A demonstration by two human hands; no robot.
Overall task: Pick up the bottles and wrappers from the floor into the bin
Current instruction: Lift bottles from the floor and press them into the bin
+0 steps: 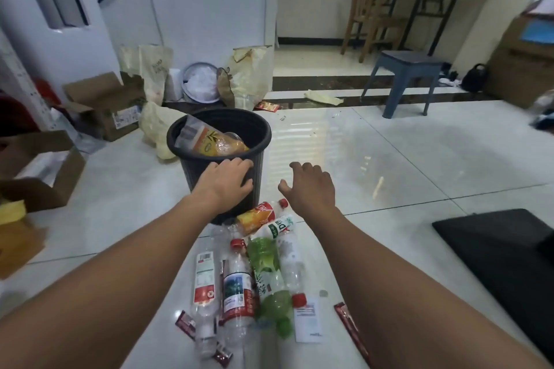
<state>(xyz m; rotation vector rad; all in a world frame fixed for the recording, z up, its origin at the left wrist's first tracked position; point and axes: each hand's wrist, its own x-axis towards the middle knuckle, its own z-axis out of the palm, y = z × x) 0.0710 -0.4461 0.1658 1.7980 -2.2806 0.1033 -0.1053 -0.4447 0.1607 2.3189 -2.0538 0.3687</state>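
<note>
Both bare forearms reach forward, drawing closer toward the wrists. The left hand (pixel 226 181) is palm-down, its fingers together and nearly straight, thumb out to the right. The right hand (pixel 308 186) hangs near it, not touching, palm down, with loosely curled fingers and nothing held.

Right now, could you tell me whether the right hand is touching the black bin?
Apart. The head view shows bare floor between the right hand and the black bin.

You see a black ribbed bin (pixel 190 169), an orange-labelled bottle (pixel 209 144) inside it, a green bottle (pixel 265 260) before it, a blue stool (pixel 404 69) beyond it.
</note>
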